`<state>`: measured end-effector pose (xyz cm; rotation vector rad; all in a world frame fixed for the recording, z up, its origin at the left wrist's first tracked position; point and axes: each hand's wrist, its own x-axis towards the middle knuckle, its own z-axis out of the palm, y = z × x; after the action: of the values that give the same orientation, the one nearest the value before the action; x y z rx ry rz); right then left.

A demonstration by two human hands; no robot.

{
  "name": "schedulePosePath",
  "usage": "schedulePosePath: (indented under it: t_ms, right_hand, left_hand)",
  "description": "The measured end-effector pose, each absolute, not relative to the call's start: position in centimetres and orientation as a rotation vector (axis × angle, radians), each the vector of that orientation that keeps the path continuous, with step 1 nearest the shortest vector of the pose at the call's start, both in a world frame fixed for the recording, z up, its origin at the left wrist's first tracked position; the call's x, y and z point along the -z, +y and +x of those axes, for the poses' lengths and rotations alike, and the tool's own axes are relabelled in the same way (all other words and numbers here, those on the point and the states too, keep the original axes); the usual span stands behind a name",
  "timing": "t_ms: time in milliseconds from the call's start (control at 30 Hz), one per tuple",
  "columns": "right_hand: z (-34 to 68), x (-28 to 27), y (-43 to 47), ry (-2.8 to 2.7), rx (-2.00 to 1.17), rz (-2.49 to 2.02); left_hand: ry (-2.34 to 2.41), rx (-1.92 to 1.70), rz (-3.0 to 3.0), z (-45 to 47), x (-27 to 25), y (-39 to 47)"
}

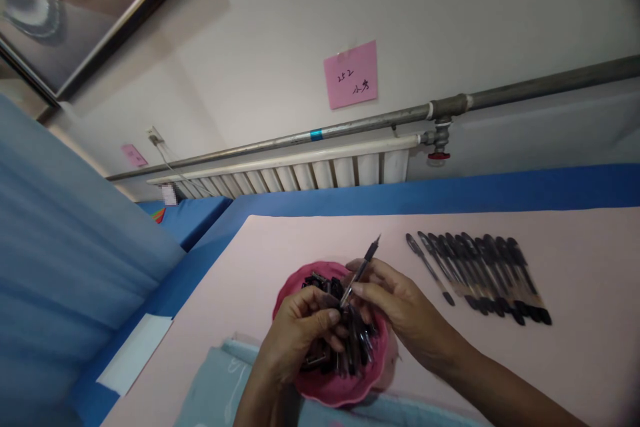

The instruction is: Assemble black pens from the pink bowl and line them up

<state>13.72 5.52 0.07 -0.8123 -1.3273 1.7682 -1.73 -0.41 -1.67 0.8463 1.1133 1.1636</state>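
– Fingers [373,292], what are they on?
– Both sets grasping the pen [370,253]. Right hand [393,293] pinches the barrel; left hand [305,330] pinches the lower end, as far as I can see.
– Pen where?
– Between the hands, over the bowl [340,397], tilted, bare tip up and pointing far right.
– Around it?
– Black pieces [357,347] in the bowl, too jumbled to sort. Right of it, a row of pens [480,273] on the pink cloth [595,267], leftmost one slightly apart.
– Handling?
– Light, I'd judge. Stiff plastic, smooth, so probably a bit slippery. Tip's likely the fragile bit.
– Where to hold?
– Mid-barrel or the dark grip, I'd say. Light pinch, other hand steadying the lower end, nothing on the tip.
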Motion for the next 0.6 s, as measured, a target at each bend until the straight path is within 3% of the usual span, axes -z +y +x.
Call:
schedulePosePath:
  t_ms: [600]
  right_hand:
    - [13.65, 0.55, 5.82, -1.308, -1.828, -0.807]
  left_hand:
    - [1.142, -1.158, 0.854, -1.62, 1.74, -0.29]
